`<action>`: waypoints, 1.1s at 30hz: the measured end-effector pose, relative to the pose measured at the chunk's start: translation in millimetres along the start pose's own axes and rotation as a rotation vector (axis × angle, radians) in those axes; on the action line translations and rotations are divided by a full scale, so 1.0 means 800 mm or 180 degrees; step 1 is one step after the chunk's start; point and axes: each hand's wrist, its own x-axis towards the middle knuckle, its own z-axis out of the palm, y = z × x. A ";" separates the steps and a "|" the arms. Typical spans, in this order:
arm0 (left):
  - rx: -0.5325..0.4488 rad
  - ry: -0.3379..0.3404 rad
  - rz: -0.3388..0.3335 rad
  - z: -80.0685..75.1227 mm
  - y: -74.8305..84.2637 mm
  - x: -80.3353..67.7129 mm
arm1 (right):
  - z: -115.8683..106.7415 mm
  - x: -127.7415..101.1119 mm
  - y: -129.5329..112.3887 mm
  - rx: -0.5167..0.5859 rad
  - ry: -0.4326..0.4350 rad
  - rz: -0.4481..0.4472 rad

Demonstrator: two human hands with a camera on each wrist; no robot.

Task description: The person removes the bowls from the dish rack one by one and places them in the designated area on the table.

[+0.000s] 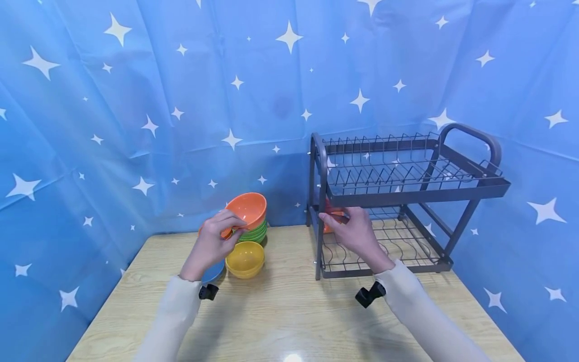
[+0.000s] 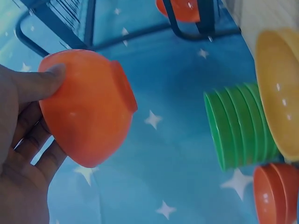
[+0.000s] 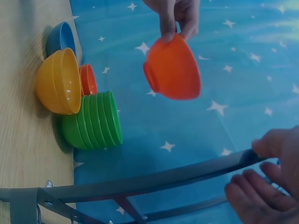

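Orange bowl (image 1: 246, 209) pinched in the left hand (image 1: 212, 245) beside the rack (image 1: 398, 201), where the right hand (image 1: 357, 234) seats another; stacks remain.

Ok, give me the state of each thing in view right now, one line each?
Left hand: pinches the orange bowl by its rim.
Orange bowl: lifted, clear of the stack.
Green bowls: stacked, on the table.
Yellow bowl: upright on the table, empty.
Blue bowl: on the table, partly hidden.
Right hand: at the rack's lower tier, by a second orange bowl.
Rack: upright, top tier empty.
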 end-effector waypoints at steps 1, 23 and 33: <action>0.0029 0.0006 -0.0062 -0.001 -0.006 0.000 | 0.000 0.001 0.000 -0.0026 0.0027 -0.0026; 0.0532 -0.0183 -0.1223 -0.017 -0.116 -0.016 | -0.007 0.011 0.000 -0.0195 -0.0169 0.0085; 0.0610 -0.0505 -0.1794 0.001 -0.149 -0.030 | -0.008 0.013 0.001 -0.0269 -0.0273 0.0040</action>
